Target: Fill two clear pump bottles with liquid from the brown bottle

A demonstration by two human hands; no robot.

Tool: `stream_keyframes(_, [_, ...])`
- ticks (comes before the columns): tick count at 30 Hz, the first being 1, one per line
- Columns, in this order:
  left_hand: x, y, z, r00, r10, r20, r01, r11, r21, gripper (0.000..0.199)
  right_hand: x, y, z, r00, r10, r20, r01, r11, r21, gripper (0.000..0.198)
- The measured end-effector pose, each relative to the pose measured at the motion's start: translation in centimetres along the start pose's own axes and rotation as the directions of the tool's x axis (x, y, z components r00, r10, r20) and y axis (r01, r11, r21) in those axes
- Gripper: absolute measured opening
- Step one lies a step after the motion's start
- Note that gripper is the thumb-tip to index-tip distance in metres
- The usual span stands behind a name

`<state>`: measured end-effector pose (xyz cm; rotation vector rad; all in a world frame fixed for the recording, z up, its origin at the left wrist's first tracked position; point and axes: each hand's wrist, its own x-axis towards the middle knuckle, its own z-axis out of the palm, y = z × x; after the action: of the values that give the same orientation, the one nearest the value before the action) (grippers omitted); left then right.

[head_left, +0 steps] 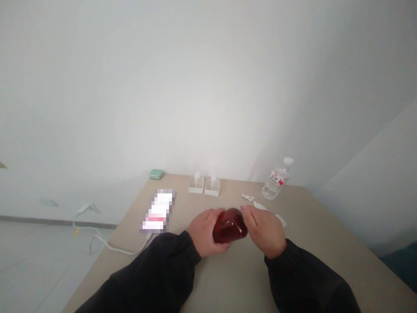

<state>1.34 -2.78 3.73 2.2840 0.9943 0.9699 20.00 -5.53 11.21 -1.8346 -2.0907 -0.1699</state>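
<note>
A glossy, dark red, rounded object (pixel 230 226), possibly a bottle or jar, is held above the near part of the table, tilted on its side. My left hand (pixel 206 232) is wrapped round its left end, with the thumb below and the fingers over the top. At the other end, my right hand (pixel 265 228) is closed, its fingertips against or very near the red surface; what they grip is hidden. A white piece like tissue (pixel 259 205) shows from behind my right hand; whether it is held or lies on the table I cannot tell.
A clear water bottle (pixel 275 182) stands at the back right, near a small crumpled white scrap (pixel 247 197). Two clear blocks (pixel 204 186) and a green case (pixel 156 174) are by the wall. A phone (pixel 158 211) with a white cable (pixel 124 251) lies at left on the table (pixel 234 282).
</note>
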Motion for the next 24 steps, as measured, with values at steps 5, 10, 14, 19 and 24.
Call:
stream_keyframes(5, [0.0,-0.4,-0.1,0.993,-0.016,-0.12,-0.031,0.924,-0.382,0.083,-1.7,1.2,3.8,0.986,0.047,-0.16,0.081,0.705,0.704,0.029])
stream_keyframes(10, [0.1,-0.6,0.3,0.983,0.007,-0.185,-0.108,0.833,-0.543,0.069,-3.1,-0.1,7.9,0.999,-0.031,0.017,-0.001,0.451,0.892,0.066])
stream_keyframes(14, [0.1,-0.7,0.5,0.988,0.064,-0.139,-0.13,0.827,-0.547,0.069,-2.6,-0.3,9.3,0.996,0.032,0.087,-0.092,0.418,0.904,0.072])
stream_keyframes(19, [-0.2,-2.4,1.6,0.991,0.03,-0.133,-0.085,0.902,-0.423,0.07,-0.1,1.8,9.4,0.992,0.119,0.043,-0.081,0.334,0.939,0.06])
stream_keyframes(24, [-0.3,-3.3,2.1,0.991,0.027,-0.128,-0.07,0.937,-0.341,0.064,4.1,4.3,10.0,0.962,0.27,-0.04,-0.061,0.356,0.933,0.059])
